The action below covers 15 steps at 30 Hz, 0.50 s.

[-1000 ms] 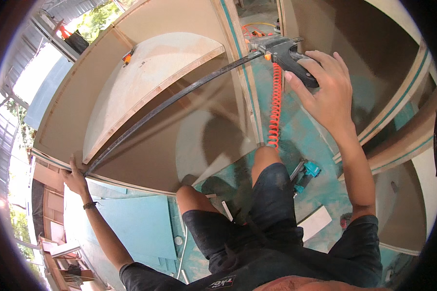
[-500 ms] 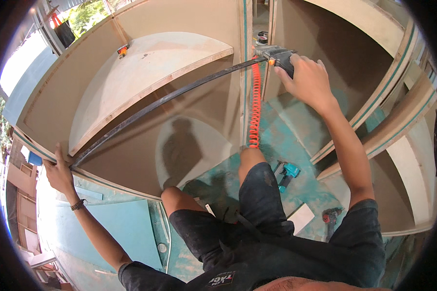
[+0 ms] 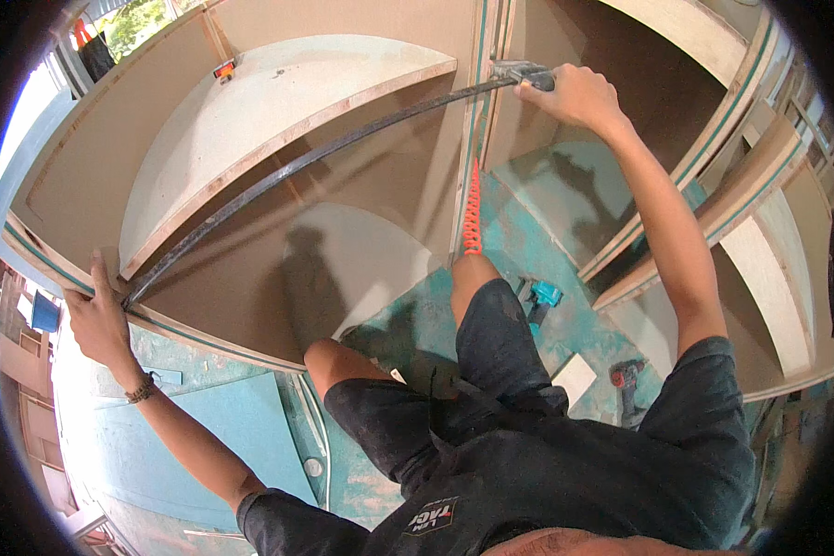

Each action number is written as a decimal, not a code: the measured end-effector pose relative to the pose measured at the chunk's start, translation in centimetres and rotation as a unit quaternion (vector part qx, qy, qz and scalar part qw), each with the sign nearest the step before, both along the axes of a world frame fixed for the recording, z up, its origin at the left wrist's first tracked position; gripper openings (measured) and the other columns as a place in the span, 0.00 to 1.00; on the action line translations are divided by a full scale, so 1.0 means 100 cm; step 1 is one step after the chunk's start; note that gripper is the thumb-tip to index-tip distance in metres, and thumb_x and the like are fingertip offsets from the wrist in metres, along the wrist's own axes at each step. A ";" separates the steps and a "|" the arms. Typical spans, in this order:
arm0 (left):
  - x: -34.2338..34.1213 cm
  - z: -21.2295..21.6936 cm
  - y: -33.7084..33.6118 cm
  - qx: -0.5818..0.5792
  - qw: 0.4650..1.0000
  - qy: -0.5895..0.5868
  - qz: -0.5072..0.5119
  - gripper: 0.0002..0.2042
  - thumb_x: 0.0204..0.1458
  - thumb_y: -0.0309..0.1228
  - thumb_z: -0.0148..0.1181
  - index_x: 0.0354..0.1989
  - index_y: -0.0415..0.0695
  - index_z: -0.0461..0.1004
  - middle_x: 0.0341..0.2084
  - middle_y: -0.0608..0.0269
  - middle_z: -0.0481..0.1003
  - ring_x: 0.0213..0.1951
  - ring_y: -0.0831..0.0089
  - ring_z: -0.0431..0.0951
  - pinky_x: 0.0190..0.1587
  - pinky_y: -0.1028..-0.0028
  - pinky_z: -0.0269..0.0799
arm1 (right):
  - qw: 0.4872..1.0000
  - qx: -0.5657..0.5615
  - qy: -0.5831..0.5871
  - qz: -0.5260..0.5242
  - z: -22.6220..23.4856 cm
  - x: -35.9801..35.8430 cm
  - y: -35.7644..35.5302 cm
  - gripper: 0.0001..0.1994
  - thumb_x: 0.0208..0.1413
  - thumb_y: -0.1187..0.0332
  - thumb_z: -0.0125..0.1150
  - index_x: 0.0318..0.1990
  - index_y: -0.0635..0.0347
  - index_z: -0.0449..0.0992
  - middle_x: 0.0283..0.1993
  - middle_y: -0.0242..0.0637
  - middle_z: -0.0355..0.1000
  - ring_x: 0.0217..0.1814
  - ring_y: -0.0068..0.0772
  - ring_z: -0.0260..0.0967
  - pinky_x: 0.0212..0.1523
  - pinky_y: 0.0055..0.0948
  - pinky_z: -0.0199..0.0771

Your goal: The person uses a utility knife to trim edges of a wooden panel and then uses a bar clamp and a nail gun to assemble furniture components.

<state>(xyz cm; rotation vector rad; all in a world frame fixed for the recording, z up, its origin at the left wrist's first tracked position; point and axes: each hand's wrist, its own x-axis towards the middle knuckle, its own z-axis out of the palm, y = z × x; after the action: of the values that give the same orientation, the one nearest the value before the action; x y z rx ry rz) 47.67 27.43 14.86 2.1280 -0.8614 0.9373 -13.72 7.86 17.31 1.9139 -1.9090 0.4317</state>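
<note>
A long black bar clamp spans the curved wooden cabinet from its left edge to its upright divider. My right hand is closed round the clamp's dark handle, beside the divider's edge. At the bar's other end, my left hand curls over the cabinet's left rim and the clamp's end, one finger pointing up along the panel. Its grip is partly hidden by the rim. Under the bar sits a rounded pale shelf with a small orange-and-black tool on it.
An orange coiled hose hangs along the divider near my knee. On the green-stained floor lie a teal power tool, a red-and-black drill and a white board piece. Curved panels stand at the right; a blue sheet lies lower left.
The view has shifted slightly. My right hand has moved a little farther away, with its wrist flatter behind the clamp's handle. My left hand stays at the left rim.
</note>
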 end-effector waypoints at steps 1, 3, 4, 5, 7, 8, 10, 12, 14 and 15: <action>-0.001 0.002 0.001 -0.010 0.999 -0.008 -0.030 0.40 0.49 0.71 0.51 0.50 0.42 0.77 0.34 0.51 0.83 0.37 0.56 0.83 0.37 0.61 0.75 | 1.000 0.004 -0.011 0.000 0.000 0.000 -0.003 0.38 0.44 0.29 0.59 0.28 0.64 0.81 0.30 0.52 0.79 0.37 0.54 0.80 0.40 0.48 0.79; -0.007 0.007 0.006 -0.029 0.995 -0.022 -0.090 0.42 0.48 0.71 0.51 0.46 0.36 0.78 0.31 0.49 0.82 0.35 0.57 0.83 0.35 0.61 0.75 | 1.000 0.019 -0.025 -0.005 0.000 -0.001 -0.006 0.38 0.43 0.28 0.60 0.29 0.64 0.81 0.31 0.52 0.79 0.38 0.53 0.80 0.41 0.47 0.79; -0.006 0.012 0.009 0.017 0.995 0.052 -0.087 0.43 0.48 0.72 0.51 0.44 0.34 0.78 0.30 0.48 0.81 0.33 0.58 0.83 0.35 0.62 0.75 | 0.999 0.030 -0.030 -0.009 0.005 0.003 -0.003 0.38 0.42 0.28 0.60 0.31 0.64 0.81 0.32 0.52 0.79 0.39 0.53 0.80 0.41 0.47 0.79; -0.005 0.017 0.012 0.062 0.987 0.125 -0.082 0.44 0.47 0.72 0.52 0.41 0.33 0.78 0.29 0.47 0.81 0.32 0.59 0.83 0.35 0.62 0.75 | 0.998 0.042 -0.035 -0.013 0.008 0.006 0.000 0.39 0.42 0.28 0.60 0.32 0.65 0.81 0.32 0.52 0.79 0.40 0.53 0.80 0.41 0.46 0.79; -0.013 0.028 0.018 0.106 0.966 0.207 -0.112 0.44 0.45 0.71 0.54 0.34 0.29 0.77 0.24 0.45 0.79 0.29 0.59 0.82 0.39 0.61 0.74 | 0.999 0.003 -0.026 -0.018 0.008 0.010 0.004 0.39 0.41 0.29 0.61 0.34 0.66 0.80 0.35 0.52 0.79 0.42 0.53 0.79 0.43 0.46 0.78; -0.007 0.027 0.017 0.098 0.972 0.184 -0.110 0.43 0.46 0.71 0.53 0.33 0.29 0.78 0.24 0.45 0.79 0.29 0.58 0.81 0.39 0.60 0.74 | 0.999 -0.019 -0.023 -0.020 0.008 0.012 0.005 0.40 0.41 0.29 0.61 0.36 0.66 0.80 0.37 0.52 0.79 0.43 0.53 0.79 0.43 0.46 0.78; 0.001 0.021 0.012 0.085 0.981 0.138 -0.105 0.42 0.46 0.70 0.53 0.31 0.31 0.78 0.23 0.45 0.79 0.29 0.57 0.81 0.40 0.59 0.73 | 0.999 -0.028 -0.039 -0.017 0.006 0.007 0.005 0.40 0.40 0.31 0.62 0.39 0.67 0.81 0.42 0.55 0.79 0.48 0.56 0.78 0.48 0.47 0.77; -0.003 0.029 0.016 0.107 0.975 0.162 -0.106 0.42 0.47 0.70 0.52 0.32 0.31 0.80 0.24 0.44 0.79 0.32 0.54 0.82 0.41 0.57 0.74 | 0.998 0.006 -0.060 -0.008 0.006 0.006 -0.001 0.40 0.39 0.32 0.62 0.41 0.68 0.82 0.45 0.57 0.78 0.50 0.57 0.77 0.50 0.48 0.76; 0.000 0.023 0.012 0.115 0.977 0.158 -0.088 0.42 0.47 0.70 0.52 0.33 0.30 0.81 0.25 0.43 0.80 0.33 0.53 0.82 0.42 0.57 0.74 | 0.993 0.085 -0.082 0.001 0.015 0.006 0.000 0.42 0.39 0.31 0.62 0.42 0.69 0.82 0.46 0.58 0.78 0.51 0.58 0.77 0.51 0.48 0.76; 0.005 0.029 0.015 0.124 0.975 0.161 -0.084 0.42 0.47 0.69 0.52 0.34 0.30 0.81 0.26 0.42 0.80 0.35 0.51 0.82 0.43 0.57 0.74 | 0.989 0.106 -0.105 0.022 0.016 0.004 -0.007 0.44 0.36 0.30 0.62 0.42 0.72 0.82 0.45 0.58 0.78 0.49 0.56 0.77 0.49 0.45 0.75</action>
<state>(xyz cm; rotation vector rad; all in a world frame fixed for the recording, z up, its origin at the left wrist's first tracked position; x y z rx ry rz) 48.16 28.96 17.76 2.2903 -1.0100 0.3976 -13.36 7.15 18.94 2.1230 -2.1231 0.4762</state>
